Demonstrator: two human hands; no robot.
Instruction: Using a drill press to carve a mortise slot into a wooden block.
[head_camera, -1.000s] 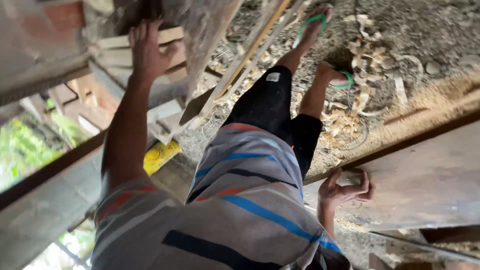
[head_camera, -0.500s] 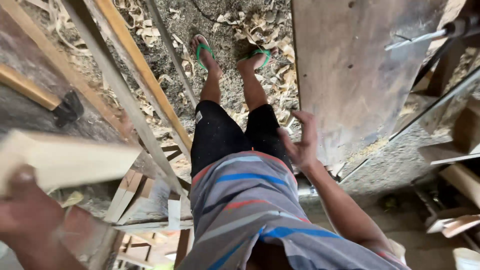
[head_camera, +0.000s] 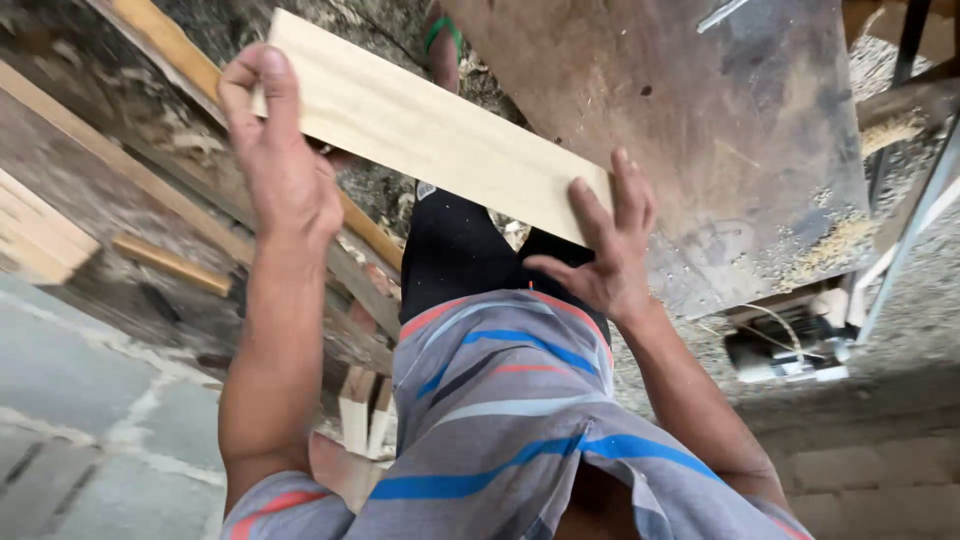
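A pale, smooth wooden board (head_camera: 430, 130) is held level in front of my body, above my legs. My left hand (head_camera: 280, 160) grips its far left end, fingers curled over the top edge. At the near right end, my right hand (head_camera: 605, 245) holds the board with fingers spread along its edge. Below the board I see my striped grey, blue and red shirt (head_camera: 510, 420) and black shorts (head_camera: 455, 250).
A worn, dusty brown table top (head_camera: 720, 140) with sawdust lies to the right, touching the board's end. Long wooden slats (head_camera: 180, 60) lean on the left over a shavings-strewn floor. A green sandal (head_camera: 440, 35) shows at top. A white electrical part (head_camera: 790, 350) sits under the table.
The view swung again. My left hand brought the pale board up and across in front of me, and my right hand left the table top and took hold of the board's right end.
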